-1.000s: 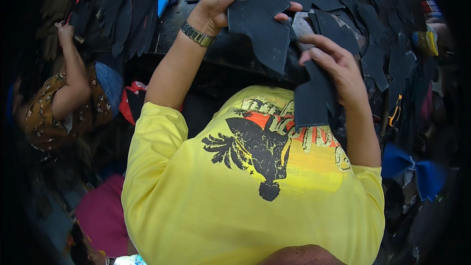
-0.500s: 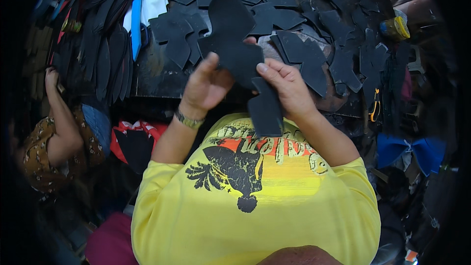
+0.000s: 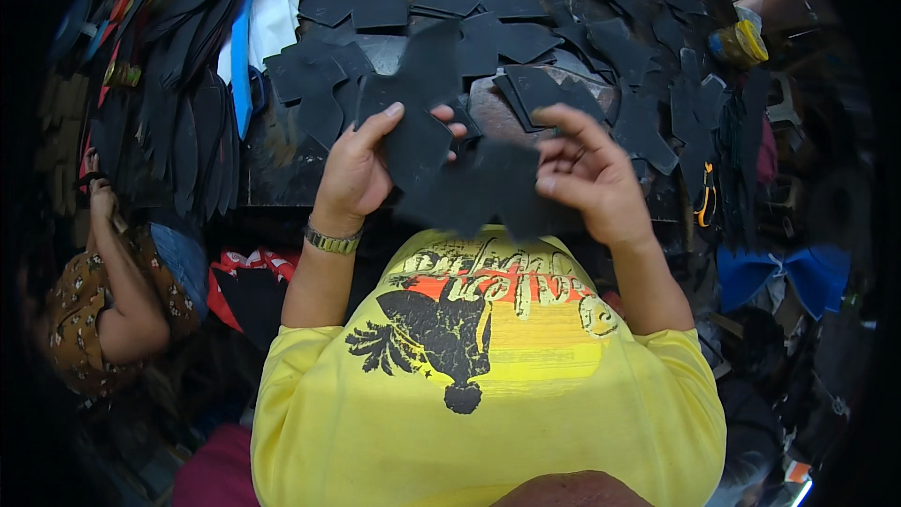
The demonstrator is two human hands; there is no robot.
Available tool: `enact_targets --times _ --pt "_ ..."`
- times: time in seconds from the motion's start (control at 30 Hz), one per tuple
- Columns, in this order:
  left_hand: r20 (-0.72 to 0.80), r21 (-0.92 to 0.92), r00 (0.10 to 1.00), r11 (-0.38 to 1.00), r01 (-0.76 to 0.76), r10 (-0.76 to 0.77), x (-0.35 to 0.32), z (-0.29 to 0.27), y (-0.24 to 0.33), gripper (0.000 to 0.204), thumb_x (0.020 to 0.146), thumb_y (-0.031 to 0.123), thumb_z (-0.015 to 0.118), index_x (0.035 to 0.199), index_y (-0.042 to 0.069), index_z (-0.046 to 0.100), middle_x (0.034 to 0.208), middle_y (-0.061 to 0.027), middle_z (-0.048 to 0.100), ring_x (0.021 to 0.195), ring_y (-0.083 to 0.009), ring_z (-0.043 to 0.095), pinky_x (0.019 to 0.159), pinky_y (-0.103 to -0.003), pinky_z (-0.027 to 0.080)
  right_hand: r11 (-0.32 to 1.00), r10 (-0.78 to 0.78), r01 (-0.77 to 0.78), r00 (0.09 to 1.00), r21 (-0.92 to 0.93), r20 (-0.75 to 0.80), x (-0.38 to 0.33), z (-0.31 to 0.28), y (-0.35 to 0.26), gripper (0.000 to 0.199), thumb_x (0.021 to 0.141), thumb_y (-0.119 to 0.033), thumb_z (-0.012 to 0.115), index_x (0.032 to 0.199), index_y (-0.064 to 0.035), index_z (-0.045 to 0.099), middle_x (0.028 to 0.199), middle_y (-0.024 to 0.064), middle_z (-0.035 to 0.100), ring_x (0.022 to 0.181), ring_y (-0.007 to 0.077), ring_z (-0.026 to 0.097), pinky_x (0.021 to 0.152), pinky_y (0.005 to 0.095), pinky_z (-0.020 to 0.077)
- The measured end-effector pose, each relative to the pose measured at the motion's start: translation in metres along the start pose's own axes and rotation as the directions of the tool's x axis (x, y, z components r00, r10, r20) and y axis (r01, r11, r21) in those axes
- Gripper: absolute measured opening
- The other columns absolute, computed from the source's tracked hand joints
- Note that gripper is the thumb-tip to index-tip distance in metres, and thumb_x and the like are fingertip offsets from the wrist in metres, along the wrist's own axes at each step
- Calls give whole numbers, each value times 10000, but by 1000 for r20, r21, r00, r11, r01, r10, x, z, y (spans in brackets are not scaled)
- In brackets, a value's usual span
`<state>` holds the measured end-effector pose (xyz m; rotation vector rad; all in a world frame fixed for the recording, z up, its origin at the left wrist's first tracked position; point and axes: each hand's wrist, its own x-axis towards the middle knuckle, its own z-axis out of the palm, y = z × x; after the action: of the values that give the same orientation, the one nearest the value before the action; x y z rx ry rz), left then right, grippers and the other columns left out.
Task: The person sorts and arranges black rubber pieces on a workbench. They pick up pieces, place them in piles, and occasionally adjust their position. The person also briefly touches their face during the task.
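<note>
Black cut pieces (image 3: 526,38) cover a dark workbench (image 3: 272,164) in a crowded workshop, some overlapping, some pushed toward the far edge. At the bench's left end, long dark strips (image 3: 188,131) stand bundled beside a blue strip (image 3: 242,38) and a white cloth (image 3: 274,14).

A person in a yellow shirt (image 3: 488,413) holds two black pieces above the near edge of the bench, close to the chest. The left hand (image 3: 361,169), with a metal watch (image 3: 331,239) at the wrist, is closed on the upper piece (image 3: 422,103), thumb lying across its face and fingers behind. The right hand (image 3: 587,174) pinches the lower piece (image 3: 479,192) at its right end between thumb and bent fingers. The two pieces overlap between the hands; whether they are joined cannot be told.

Both grips sit at the outer ends, so the overlapped middle hangs unsupported. The material looks thin and limp, and it may sag or slide out of line if either hand relaxes. A piece dropped onto the bench would likely be lost among the many like it.

To the left, another person in a patterned top (image 3: 80,319) sits lower down with an arm raised. An orange-handled tool (image 3: 704,197) hangs at the right, near blue fabric (image 3: 784,272).
</note>
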<state>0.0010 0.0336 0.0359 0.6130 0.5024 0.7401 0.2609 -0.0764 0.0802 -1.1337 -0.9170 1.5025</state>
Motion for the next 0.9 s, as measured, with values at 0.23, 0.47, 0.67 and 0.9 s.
enact_targets --times 0.23,0.47,0.67,0.9 --pt "41 54 987 987 151 -153 5 13 -16 360 1026 209 599 1243 -78 613 1134 -195 722 978 -271 745 841 -409 641 957 -202 175 974 -231 -101 26 -28 -4 562 865 82 671 1401 -43 558 1077 66 668 973 94 641 921 226 522" --pt "-61 97 993 990 103 -97 5 8 -20 262 969 108 667 1162 -69 654 1038 -166 745 915 -234 754 826 -362 645 987 -140 130 984 -93 -113 29 -34 4 452 948 -38 644 1392 -33 563 1065 90 720 940 118 681 899 247 530" --pt "-5 37 991 990 137 -137 7 1 -21 235 944 74 698 1152 -32 679 1056 -131 746 928 -199 745 814 -318 633 993 -114 109 986 -47 -118 28 -39 5 421 960 -62 647 1375 -41 583 1062 88 722 930 127 691 885 256 535" --pt "-44 62 991 990 125 -122 6 2 -23 245 936 62 695 1158 -38 674 1068 -140 744 951 -212 742 834 -329 617 978 -153 136 983 -159 -102 25 -32 9 576 847 34 740 1391 -73 583 1048 54 685 972 100 649 896 238 526"
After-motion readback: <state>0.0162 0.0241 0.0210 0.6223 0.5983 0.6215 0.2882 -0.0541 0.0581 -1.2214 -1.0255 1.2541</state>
